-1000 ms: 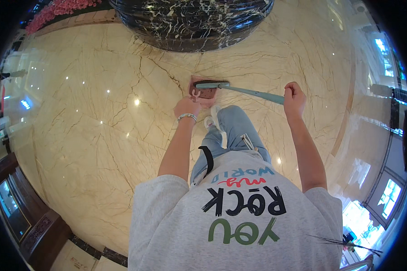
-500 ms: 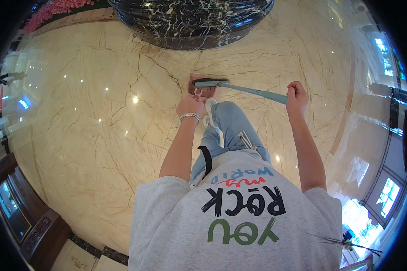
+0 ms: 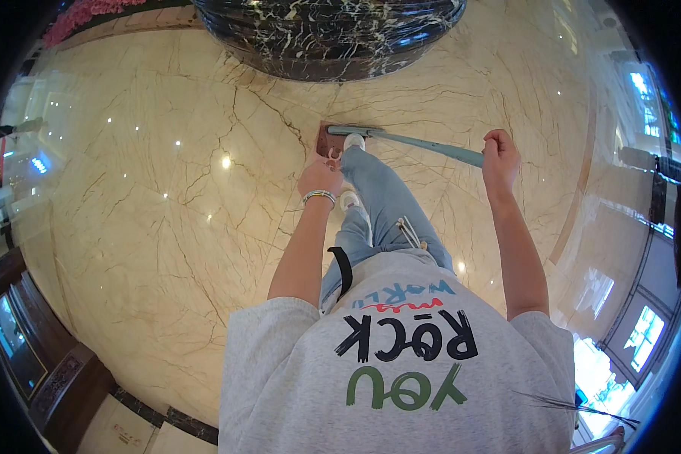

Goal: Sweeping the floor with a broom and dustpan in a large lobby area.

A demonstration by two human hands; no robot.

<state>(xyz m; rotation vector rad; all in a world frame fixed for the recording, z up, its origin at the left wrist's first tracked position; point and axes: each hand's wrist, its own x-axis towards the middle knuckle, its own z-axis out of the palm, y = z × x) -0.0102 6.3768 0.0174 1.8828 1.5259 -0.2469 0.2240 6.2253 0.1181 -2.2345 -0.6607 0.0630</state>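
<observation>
The right hand (image 3: 499, 153) is raised out to the person's right with its fingers wrapped tight around the upper end of a teal mop handle (image 3: 424, 143). The handle slants from that fist down and to the left, ending at a flat mop head (image 3: 331, 136), a dark reddish-brown pad with a teal bracket along its top edge, lying flat on the polished beige marble floor (image 3: 166, 197) just in front of the person's feet. The left hand (image 3: 320, 176) hangs lower and nearer the body, directly below the mop head in the view; its fingers are curled in, and something small and pale shows at the fingertips, though it is too small to tell what it is or whether the fingers actually clamp it. A beaded bracelet (image 3: 319, 197) circles the left wrist. One white shoe (image 3: 354, 141) is planted right beside the mop head, under light blue jeans (image 3: 378, 204). Beyond the mop head rises the rounded base of a black marble column with white veins (image 3: 333, 34). A dark wooden counter (image 3: 60, 378) sits at the lower left edge.
</observation>
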